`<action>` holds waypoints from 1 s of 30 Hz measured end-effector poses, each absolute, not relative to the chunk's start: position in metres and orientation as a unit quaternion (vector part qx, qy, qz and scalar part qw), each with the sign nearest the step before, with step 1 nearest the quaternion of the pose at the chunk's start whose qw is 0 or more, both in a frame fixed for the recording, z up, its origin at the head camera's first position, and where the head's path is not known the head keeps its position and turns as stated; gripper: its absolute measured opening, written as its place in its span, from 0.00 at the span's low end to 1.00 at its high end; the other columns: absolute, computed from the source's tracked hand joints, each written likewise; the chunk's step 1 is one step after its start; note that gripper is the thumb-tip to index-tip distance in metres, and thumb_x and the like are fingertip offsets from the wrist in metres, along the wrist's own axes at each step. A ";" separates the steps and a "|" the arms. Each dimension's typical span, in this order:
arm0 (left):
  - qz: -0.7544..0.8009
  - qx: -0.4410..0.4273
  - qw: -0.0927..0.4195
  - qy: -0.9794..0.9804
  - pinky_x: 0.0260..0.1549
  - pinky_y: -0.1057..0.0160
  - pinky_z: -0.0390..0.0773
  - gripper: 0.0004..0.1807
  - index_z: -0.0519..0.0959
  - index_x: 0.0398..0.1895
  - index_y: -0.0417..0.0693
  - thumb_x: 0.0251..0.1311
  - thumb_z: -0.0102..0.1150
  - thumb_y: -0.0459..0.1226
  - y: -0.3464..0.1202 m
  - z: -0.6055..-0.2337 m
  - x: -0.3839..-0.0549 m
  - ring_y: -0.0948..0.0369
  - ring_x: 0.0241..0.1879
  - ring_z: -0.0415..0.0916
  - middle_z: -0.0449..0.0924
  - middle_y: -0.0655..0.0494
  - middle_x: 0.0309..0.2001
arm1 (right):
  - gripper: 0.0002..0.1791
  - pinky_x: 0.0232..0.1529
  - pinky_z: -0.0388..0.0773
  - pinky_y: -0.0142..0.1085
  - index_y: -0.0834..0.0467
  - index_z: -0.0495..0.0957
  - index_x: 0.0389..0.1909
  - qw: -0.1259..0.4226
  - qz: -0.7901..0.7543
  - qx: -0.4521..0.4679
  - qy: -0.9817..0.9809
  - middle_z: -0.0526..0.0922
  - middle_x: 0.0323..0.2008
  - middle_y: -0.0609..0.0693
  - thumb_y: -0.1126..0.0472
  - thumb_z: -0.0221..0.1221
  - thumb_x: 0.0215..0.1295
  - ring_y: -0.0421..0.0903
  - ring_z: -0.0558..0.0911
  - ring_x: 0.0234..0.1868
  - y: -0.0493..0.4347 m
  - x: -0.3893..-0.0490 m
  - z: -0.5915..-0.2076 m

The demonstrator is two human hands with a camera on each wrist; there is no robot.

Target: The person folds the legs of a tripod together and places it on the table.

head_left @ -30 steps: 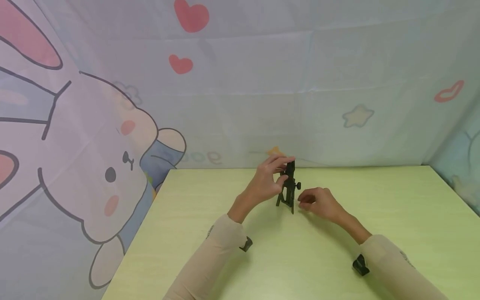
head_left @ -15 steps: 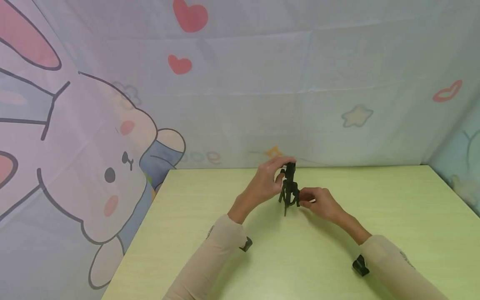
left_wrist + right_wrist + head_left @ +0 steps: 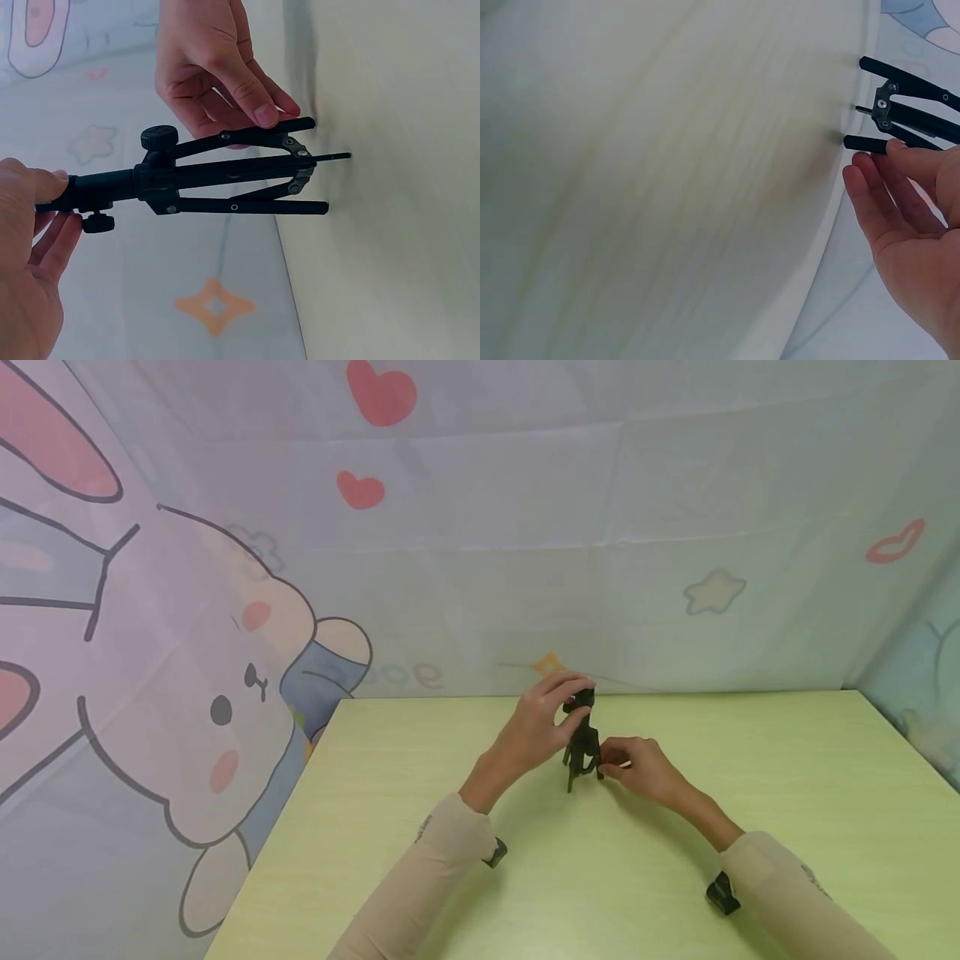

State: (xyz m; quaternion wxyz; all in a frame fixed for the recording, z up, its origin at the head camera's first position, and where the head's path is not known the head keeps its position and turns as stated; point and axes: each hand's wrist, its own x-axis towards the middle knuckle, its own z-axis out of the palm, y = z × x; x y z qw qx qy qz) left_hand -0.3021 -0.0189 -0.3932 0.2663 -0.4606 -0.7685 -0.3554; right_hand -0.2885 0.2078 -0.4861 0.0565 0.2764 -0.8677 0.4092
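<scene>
A small black tripod [image 3: 583,747] stands upright over the table, its legs only slightly spread. My left hand [image 3: 531,725] grips it at the top, thumb and fingers around the head end of the column [image 3: 105,187]. Low down on its right side, my right hand [image 3: 647,770] pinches one leg near the foot. In the right wrist view the thumb [image 3: 906,156] lies on that leg [image 3: 866,144], with the fingers just under it. A round knob [image 3: 160,138] and a smaller knob [image 3: 98,223] stick out from the tripod's upper part in the left wrist view.
The light yellow-green table [image 3: 420,760] extends around both hands. Its back edge runs close behind the tripod, against a hanging cloth [image 3: 480,568] printed with hearts, a star and a rabbit. Black straps or mounts [image 3: 722,893] show at the cuffs.
The tripod has turned about its upright axis in my left hand, bringing a leg to my right fingers, which were apart from it before. My left thumb has shifted across the column.
</scene>
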 end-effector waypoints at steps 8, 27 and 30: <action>-0.373 -0.470 0.249 -0.760 0.47 0.70 0.85 0.16 0.81 0.55 0.35 0.64 0.66 0.23 -0.018 -0.390 -0.300 0.55 0.46 0.82 0.80 0.46 0.54 | 0.05 0.40 0.90 0.40 0.61 0.85 0.38 0.046 0.412 0.287 -0.863 0.88 0.33 0.50 0.74 0.67 0.66 0.51 0.89 0.39 0.209 -0.286 -0.488; -0.406 -0.450 0.195 -0.771 0.49 0.74 0.83 0.15 0.81 0.55 0.36 0.66 0.65 0.24 -0.018 -0.386 -0.300 0.54 0.50 0.82 0.79 0.47 0.54 | 0.08 0.39 0.88 0.40 0.60 0.85 0.31 0.044 0.411 0.287 -0.864 0.89 0.30 0.50 0.75 0.67 0.64 0.47 0.90 0.37 0.204 -0.289 -0.487; -0.412 -0.450 0.193 -0.769 0.48 0.74 0.83 0.15 0.81 0.54 0.36 0.65 0.65 0.24 -0.019 -0.387 -0.302 0.55 0.49 0.82 0.80 0.48 0.53 | 0.07 0.40 0.87 0.39 0.60 0.85 0.32 0.040 0.410 0.284 -0.866 0.89 0.31 0.49 0.75 0.67 0.64 0.46 0.90 0.38 0.204 -0.290 -0.488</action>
